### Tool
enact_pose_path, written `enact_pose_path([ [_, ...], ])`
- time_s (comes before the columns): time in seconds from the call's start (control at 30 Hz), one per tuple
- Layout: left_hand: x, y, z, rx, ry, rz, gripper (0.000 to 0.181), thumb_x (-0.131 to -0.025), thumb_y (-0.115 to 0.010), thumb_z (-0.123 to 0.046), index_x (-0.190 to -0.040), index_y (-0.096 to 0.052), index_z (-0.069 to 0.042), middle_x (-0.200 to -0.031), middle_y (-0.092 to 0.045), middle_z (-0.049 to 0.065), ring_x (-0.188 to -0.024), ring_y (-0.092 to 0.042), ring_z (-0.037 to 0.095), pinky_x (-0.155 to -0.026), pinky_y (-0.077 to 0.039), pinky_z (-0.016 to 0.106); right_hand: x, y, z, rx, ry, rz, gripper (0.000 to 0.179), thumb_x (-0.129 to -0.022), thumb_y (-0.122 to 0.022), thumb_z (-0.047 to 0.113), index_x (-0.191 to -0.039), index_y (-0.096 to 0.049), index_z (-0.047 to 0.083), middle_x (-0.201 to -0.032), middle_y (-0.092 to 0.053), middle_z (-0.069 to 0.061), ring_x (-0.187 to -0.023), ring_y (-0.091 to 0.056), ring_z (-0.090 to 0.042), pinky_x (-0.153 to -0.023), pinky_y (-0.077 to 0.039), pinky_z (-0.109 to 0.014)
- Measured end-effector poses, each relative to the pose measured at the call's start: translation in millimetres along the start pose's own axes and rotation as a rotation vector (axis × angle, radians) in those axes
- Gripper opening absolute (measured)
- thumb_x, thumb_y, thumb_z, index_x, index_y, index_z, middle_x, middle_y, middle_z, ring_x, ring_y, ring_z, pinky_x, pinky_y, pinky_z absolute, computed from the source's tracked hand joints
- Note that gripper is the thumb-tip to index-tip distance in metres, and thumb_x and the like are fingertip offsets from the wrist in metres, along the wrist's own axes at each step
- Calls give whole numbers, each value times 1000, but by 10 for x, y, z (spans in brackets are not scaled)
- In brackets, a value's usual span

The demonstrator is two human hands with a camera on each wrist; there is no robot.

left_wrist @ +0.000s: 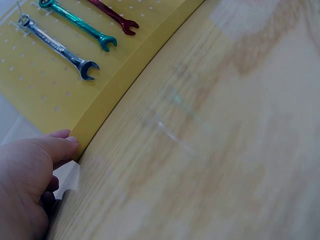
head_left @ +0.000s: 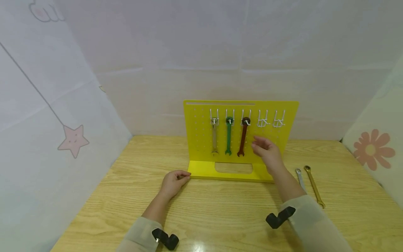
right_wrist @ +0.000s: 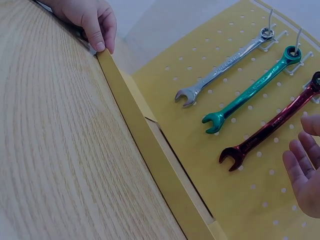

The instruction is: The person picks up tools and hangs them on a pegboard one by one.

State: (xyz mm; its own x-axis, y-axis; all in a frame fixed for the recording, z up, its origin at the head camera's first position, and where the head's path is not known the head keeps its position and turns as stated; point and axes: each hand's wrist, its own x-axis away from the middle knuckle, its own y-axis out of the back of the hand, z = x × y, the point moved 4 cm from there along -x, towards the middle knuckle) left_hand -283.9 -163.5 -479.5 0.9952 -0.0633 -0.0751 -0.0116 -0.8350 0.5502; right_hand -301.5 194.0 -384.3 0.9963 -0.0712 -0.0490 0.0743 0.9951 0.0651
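A yellow pegboard stands upright on its base, with a silver wrench, a green wrench and a red wrench hanging from white hooks by their ring ends. My left hand pinches the left front corner of the base between thumb and fingers; in the left wrist view the thumb lies against that corner. Just right of the red wrench, my right hand is raised before the board with its fingers loosely bent and nothing in them. The right wrist view shows its fingers apart from the red wrench.
Two hooks on the right, one of them a white hook, carry nothing. On the wooden table, right of the board, lie another silver wrench, partly behind my right forearm, and a gold wrench. A pale cloth backdrop rises behind.
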Motion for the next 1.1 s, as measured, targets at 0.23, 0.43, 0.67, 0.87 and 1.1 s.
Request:
enact_pose_path([
  [0.23,3,3,-2,6,1,5,14,-89,-71,-18,-100,-77,-12,-102,-73,3,-80,-55,12,-74,-45,29,80,81,-7,14,-17,-4,50,-98,-60,19,-143,-46,3,-109,-58,11,-96,-58,1,-84,-51,-14],
  [0.43,6,1,-1,-4,5,3,14,-90,-71,-17,-101,-77,-12,-103,-73,3,-80,-54,12,-73,-45,28,139,175,-26,38,-27,-14,51,-98,-61,21,-143,-46,3,-109,-59,11,-95,-60,2,-84,-52,-15],
  [0.67,19,13,-18,0,14,2,14,-90,-71,-17,-101,-77,-11,-104,-73,4,-79,-54,12,-74,-45,29,189,271,-61,54,-33,-15,53,-98,-62,24,-143,-45,3,-110,-58,11,-100,-60,-3,-85,-52,-15],
  [0.87,11,-4,2,-2,3,4,14,-90,-71,-17,-101,-77,-11,-105,-73,4,-81,-55,12,-74,-46,28,224,369,-96,65,-29,-32,54,-97,-63,24,-143,-45,2,-109,-59,13,-98,-61,-2,-83,-52,-15],
  [1.1,11,-3,-9,-5,2,5,15,-90,-71,-17,-101,-77,-10,-104,-73,4,-80,-54,12,-73,-45,28,270,507,-154,66,-16,-41,57,-96,-64,28,-143,-45,1,-107,-61,16,-98,-62,-1,-82,-52,-15],
])
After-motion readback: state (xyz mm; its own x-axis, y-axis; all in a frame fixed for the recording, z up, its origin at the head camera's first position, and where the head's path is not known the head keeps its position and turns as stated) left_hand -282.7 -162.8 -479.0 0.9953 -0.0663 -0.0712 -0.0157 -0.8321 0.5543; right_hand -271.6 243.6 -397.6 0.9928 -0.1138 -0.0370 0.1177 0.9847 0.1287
